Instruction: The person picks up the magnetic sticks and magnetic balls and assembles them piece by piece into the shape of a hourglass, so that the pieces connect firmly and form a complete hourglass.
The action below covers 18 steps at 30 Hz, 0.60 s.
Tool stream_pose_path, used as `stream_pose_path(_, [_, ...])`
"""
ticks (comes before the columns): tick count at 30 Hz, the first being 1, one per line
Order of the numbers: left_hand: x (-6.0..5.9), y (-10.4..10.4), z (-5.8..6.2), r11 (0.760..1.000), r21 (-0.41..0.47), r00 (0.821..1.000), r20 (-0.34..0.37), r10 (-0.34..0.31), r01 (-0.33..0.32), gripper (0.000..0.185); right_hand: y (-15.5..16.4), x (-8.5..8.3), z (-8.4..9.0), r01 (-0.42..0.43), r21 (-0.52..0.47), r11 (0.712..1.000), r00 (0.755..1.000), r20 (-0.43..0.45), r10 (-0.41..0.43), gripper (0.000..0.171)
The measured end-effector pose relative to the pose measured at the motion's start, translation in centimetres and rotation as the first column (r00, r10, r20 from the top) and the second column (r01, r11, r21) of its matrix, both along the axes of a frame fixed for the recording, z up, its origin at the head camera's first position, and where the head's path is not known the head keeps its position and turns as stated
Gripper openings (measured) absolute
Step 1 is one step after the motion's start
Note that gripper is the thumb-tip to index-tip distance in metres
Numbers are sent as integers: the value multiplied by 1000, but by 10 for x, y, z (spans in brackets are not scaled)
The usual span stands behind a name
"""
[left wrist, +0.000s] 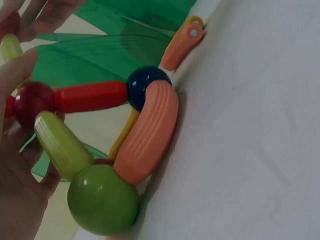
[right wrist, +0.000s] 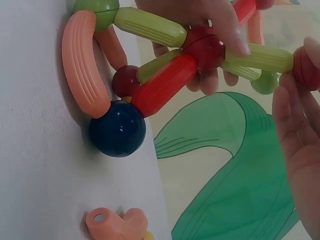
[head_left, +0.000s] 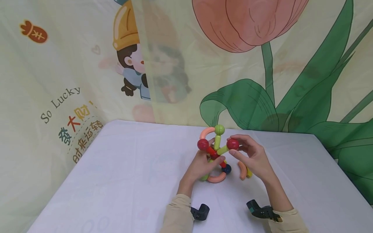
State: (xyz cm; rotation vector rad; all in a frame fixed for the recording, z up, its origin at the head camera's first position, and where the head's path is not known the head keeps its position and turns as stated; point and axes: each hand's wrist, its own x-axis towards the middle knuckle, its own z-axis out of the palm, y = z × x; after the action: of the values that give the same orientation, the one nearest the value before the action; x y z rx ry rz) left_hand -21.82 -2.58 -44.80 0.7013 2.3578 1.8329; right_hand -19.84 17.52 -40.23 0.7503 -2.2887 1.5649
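Note:
A toy structure (head_left: 216, 154) of coloured rods and balls stands on the white table (head_left: 131, 181). It has a green ball (head_left: 220, 129) on top and red balls to either side. A navy ball (head_left: 226, 168) and an orange curved piece (head_left: 217, 178) lie at its base. My left hand (head_left: 207, 159) grips the structure around its middle, by the central red ball (right wrist: 205, 47). My right hand (head_left: 240, 150) pinches the right red ball (head_left: 232, 144), which sits on the end of a light green rod (right wrist: 260, 57). A red rod (left wrist: 90, 96) joins the navy ball (left wrist: 145, 85) to the centre.
A loose orange curved piece (head_left: 242, 170) lies on the table to the right of the structure, with a yellow piece (head_left: 249, 173) beside it. A printed cloth backdrop (head_left: 262, 81) hangs behind the table. Black wrist mounts (head_left: 201, 212) sit on both forearms.

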Motion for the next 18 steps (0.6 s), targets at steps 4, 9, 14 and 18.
stream_pose_path(4, [2, 4, 2, 1000, 12, 1000, -2, -5, 5, 78, -1, 1, 0, -3, -9, 1000, 1000, 0, 3, 49])
stream_pose_path(9, [4, 5, 3, 1000, -18, 1000, 6, 16, -16, 80, -5, 2, 1, -6, -24, 1000, 1000, -9, 6, 50])
stream_pose_path(14, [4, 5, 2, 998, -59, 999, 34, 38, -36, 72, -8, 3, 1, -4, -42, 999, 1000, -19, 3, 51])
stream_pose_path(18, [5, 5, 3, 997, -66, 997, 58, 43, -39, 68, -8, 2, 1, -1, -24, 1000, 999, -35, 0, 52])
